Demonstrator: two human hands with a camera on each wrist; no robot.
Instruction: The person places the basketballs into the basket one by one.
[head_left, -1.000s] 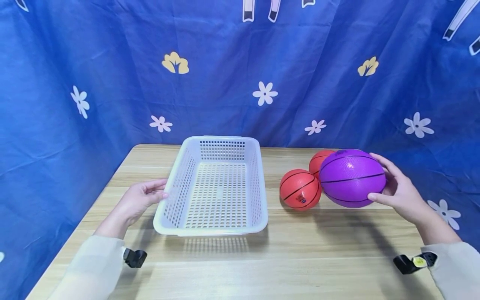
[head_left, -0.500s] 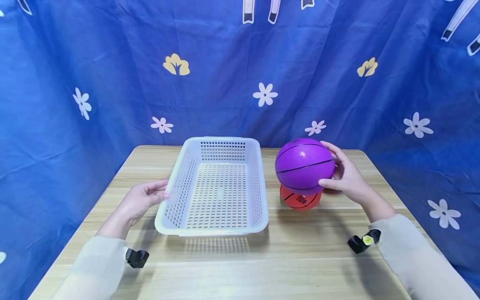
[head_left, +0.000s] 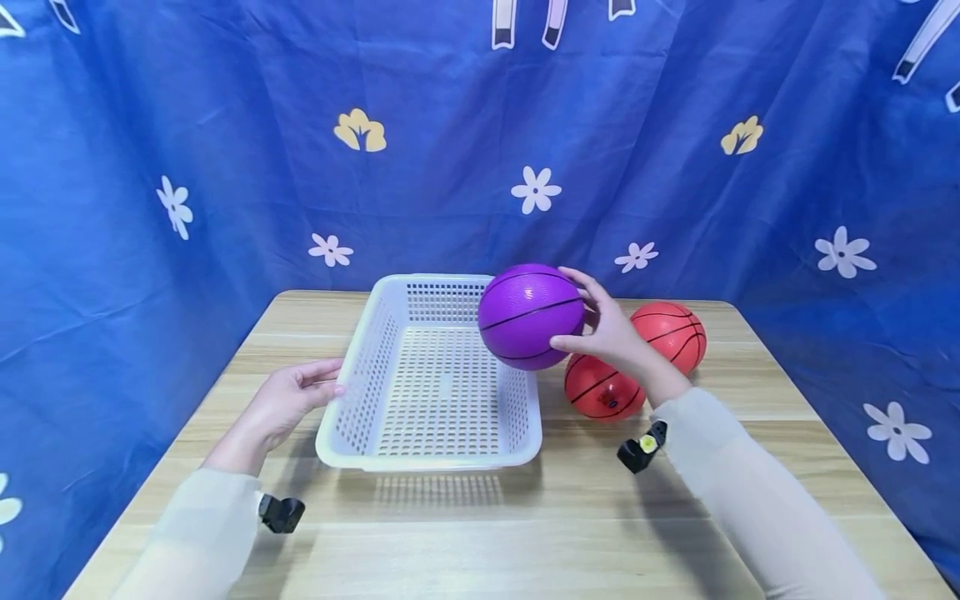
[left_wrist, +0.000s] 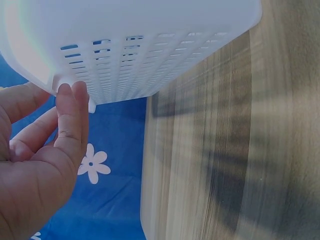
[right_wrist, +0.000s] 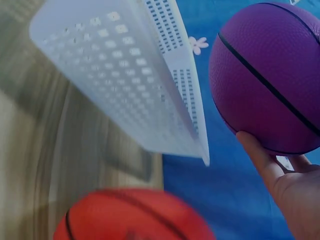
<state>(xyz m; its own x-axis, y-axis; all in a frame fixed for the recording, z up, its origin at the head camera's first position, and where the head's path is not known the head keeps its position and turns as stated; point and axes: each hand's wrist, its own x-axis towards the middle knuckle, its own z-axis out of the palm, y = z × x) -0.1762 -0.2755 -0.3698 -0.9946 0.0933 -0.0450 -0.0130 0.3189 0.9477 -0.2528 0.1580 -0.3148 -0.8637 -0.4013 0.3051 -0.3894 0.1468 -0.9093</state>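
Note:
A white plastic basket (head_left: 431,461) with slotted walls stands on the table, its inside bare. My left hand (head_left: 288,404) pinches its left rim between thumb and fingers; the left wrist view shows the fingertips (left_wrist: 66,100) at the rim's underside. In my right hand (head_left: 611,329) is a purple ball (head_left: 531,312) with black basketball lines, gripped from its right side. The ball overlaps the basket's right rim in the head view. In the right wrist view, the purple ball (right_wrist: 270,75) is held up beside the basket wall (right_wrist: 105,65).
Two red basketballs lie right of the basket: a nearer red ball (head_left: 603,390), partly behind my right forearm, and a farther red ball (head_left: 670,335). The wooden table (head_left: 420,550) ends at a blue patterned curtain (head_left: 442,217) behind.
My right hand has carried the purple ball leftward from beyond the red balls to the basket's right rim. The left hand keeps its hold, and the basket has stayed in place.

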